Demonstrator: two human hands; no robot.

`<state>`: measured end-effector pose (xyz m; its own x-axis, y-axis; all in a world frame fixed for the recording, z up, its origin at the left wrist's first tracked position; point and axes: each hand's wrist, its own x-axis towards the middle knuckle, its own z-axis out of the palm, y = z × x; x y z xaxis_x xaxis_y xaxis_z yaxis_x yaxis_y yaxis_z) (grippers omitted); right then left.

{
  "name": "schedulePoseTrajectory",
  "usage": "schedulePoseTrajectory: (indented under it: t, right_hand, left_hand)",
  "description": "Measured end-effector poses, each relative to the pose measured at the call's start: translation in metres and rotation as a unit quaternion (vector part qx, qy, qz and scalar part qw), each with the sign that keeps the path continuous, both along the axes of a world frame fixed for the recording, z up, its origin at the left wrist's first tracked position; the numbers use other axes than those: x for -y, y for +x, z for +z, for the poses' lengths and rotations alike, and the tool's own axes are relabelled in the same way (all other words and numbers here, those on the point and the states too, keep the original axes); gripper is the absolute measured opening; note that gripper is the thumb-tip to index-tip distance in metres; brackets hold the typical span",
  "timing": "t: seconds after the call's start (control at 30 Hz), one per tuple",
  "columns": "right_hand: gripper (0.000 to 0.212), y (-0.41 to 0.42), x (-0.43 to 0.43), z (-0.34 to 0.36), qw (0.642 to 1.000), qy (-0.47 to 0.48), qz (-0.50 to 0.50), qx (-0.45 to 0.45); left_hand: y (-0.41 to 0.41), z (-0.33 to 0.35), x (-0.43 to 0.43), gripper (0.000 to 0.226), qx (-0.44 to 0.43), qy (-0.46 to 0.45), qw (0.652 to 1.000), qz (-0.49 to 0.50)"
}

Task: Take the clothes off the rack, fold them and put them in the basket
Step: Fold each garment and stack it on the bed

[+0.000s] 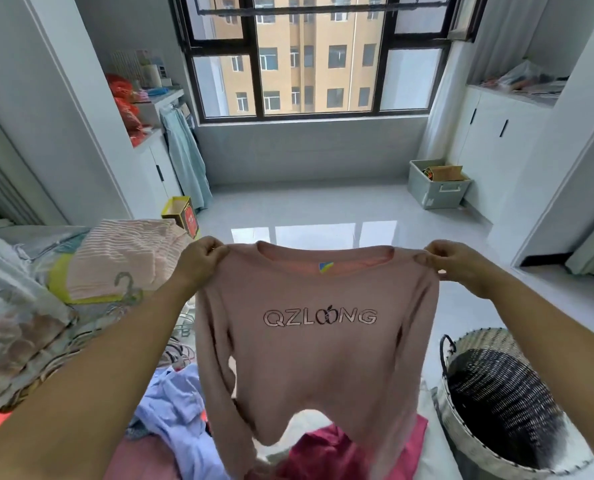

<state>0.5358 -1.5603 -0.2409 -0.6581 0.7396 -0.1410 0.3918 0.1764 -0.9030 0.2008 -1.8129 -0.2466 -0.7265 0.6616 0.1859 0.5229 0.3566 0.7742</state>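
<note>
A pink long-sleeved top (318,358) with "QZLOONG" printed across the chest hangs spread out in front of me, both sleeves dangling. My left hand (200,258) pinches its left shoulder and my right hand (456,259) pinches its right shoulder, holding it up by the shoulders. A woven basket (461,410) with a dark inside and black handle stands on the floor at the lower right. Below the top lie loose clothes: a light blue shirt (174,414) and a dark red garment (323,452).
A bed at the left carries a folded pink striped blanket (125,258), patterned bedding and several clothes hangers (129,289). A grey storage bin (437,188) sits by the white cabinets at the right. Glossy white floor stretches to the window wall.
</note>
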Motion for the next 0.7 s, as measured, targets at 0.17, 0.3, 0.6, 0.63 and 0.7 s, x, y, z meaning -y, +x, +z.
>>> schedulePoseTrajectory:
  t: [0.17, 0.3, 0.6, 0.63, 0.7]
  right_hand:
    - [0.017, -0.023, -0.008, -0.003, 0.994, 0.065, -0.074, -0.039]
    - [0.017, -0.033, -0.028, 0.034, 0.989, 0.072, -0.092, -0.093]
    - [0.033, -0.005, -0.007, 0.050, 0.996, 0.062, -0.035, -0.050]
    - [0.042, 0.002, 0.001, 0.035, 0.998, 0.048, -0.033, -0.026]
    - [0.070, 0.016, 0.017, -0.001, 0.999, 0.021, -0.026, 0.021]
  left_hand:
    - [-0.025, -0.001, -0.034, 0.014, 0.009, 0.030, 0.999, -0.013]
    - [-0.039, 0.028, -0.056, 0.010, 0.010, 0.106, 0.994, -0.013]
    - [-0.011, 0.029, -0.024, 0.010, 0.111, 0.112, 0.979, -0.131]
    - [-0.003, 0.014, -0.016, 0.009, 0.125, 0.083, 0.978, -0.146]
    - [0.012, -0.027, 0.002, 0.010, 0.163, 0.037, 0.974, -0.151]
